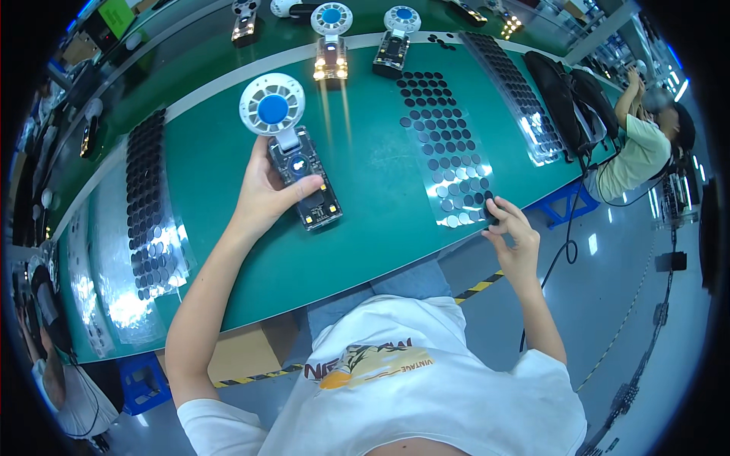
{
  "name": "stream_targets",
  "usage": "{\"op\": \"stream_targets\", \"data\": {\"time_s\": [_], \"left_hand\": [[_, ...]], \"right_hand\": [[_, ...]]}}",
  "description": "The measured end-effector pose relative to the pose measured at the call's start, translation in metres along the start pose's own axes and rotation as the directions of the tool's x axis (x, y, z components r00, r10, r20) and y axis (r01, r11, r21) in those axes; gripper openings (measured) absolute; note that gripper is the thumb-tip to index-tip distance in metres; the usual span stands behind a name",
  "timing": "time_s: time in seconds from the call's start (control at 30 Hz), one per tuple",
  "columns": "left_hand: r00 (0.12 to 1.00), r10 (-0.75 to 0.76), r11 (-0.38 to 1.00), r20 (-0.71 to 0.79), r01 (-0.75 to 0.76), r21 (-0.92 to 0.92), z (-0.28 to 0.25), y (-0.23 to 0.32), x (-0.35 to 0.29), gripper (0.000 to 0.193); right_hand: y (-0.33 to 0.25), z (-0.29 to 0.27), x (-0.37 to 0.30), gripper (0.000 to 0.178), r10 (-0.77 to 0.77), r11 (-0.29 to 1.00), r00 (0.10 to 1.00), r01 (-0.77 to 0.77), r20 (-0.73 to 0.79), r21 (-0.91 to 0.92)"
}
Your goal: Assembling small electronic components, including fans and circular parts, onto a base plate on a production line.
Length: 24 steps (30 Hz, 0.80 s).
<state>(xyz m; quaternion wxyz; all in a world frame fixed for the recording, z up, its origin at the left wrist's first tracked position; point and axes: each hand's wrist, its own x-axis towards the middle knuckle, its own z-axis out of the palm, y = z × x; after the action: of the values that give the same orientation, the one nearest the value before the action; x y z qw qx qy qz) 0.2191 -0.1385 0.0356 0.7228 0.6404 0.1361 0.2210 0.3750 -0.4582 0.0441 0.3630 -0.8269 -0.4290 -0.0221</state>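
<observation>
One long green tabletop stands above a glossy grey floor and a brown cardboard box. Clear plastic sheets on it carry rows of round black discs. The left hand grips a white-headed, dark-bodied handheld device over the tabletop; the right hand has fingertips at one sheet's corner disc, pinch or contact cannot be told

Device: head in smooth white plastic, low sheen; body in dark see-through plastic, glossy. Discs: black, smooth, mostly matt, some rows catching glare. Film: clear plastic, high gloss, strong reflections. Desk: green, smooth, faint sheen. Shirt: white cloth, matt, printed front. Carton: brown cardboard, matt. Stools, 2 noted: blue plastic. Floor: grey, smooth, reflective.
</observation>
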Motion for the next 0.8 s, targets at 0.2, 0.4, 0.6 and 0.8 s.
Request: {"op": "stream_targets", "data": {"time_s": [0.2,0.4,0.6,0.8], "left_hand": [[0.995,0.06,0.997,0.084,-0.064,0.045,-0.002,-0.004,-0.002,0.083],[0.989,0.124,0.989,0.083,-0.13,0.074,-0.001,-0.006,-0.006,0.083],[0.979,0.16,0.985,0.123,-0.167,0.046,0.001,-0.011,-0.002,0.081],[0.977,0.177,0.982,0.121,-0.183,0.037,-0.004,-0.011,0.0,0.08]], "right_hand": [[-0.01,-0.025,0.02,0.011,0.032,0.972,0.964,-0.091,0.264,0.216],[-0.073,0.025,0.104,0.008,-0.235,0.944,0.95,0.173,0.205,0.282],[-0.128,0.088,0.14,0.009,-0.474,0.848,0.849,0.367,0.235,0.383],[-0.137,0.099,0.151,0.01,-0.547,0.823,0.784,0.439,0.294,0.36]]}}
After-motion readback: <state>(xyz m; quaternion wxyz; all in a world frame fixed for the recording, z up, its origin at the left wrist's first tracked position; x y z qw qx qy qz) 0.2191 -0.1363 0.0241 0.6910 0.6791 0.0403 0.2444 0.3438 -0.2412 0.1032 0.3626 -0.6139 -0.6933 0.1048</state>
